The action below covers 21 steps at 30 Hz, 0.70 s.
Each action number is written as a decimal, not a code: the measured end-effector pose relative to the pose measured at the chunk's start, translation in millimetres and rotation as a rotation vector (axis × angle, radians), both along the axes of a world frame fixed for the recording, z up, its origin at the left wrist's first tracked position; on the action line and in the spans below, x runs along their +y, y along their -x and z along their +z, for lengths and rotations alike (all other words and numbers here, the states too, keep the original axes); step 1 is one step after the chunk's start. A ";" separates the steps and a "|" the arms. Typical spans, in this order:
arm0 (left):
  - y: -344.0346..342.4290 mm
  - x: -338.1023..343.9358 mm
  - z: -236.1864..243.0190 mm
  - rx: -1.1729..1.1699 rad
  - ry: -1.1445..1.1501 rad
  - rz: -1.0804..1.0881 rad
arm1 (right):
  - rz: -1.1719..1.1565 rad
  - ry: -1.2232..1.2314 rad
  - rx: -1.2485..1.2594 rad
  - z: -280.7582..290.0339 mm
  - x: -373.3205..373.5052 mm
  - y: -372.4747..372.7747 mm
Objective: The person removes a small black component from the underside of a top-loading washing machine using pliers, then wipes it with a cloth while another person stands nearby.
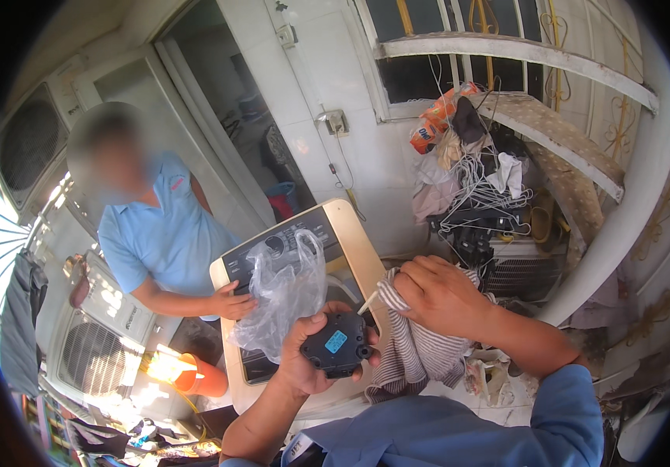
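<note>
Nearest the lens, the wearer's blue shirt (pixel 397 432); past it I log left hand (pixel 301 372) fingers wrapped round a black boxy unit (pixel 338 359) over the washing machine's (pixel 353 233) near end. No clear long axis; it lies left of the right hand (pixel 442 294), farther off, clenching striped cloth (pixel 420 350) beside the machine, a pale rod (pixel 369 302) jutting unitward. Left of the machine, a co-worker's hand (pixel 233 302) by a clear bag (pixel 284 284).

A white wall (pixel 354 159) with barred window (pixel 405 82) backs the stairs (pixel 549 134); sunlight (pixel 165 367) glares left.
</note>
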<state>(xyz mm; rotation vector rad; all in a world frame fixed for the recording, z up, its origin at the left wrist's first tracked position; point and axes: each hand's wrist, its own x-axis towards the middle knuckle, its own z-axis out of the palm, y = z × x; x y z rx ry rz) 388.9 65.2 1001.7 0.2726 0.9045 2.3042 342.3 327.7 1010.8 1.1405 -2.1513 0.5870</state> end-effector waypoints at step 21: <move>-25.0 -0.8 63.0 1.670 1.392 0.566 | 0.030 0.358 -0.225 -4.9 -24.7 2.8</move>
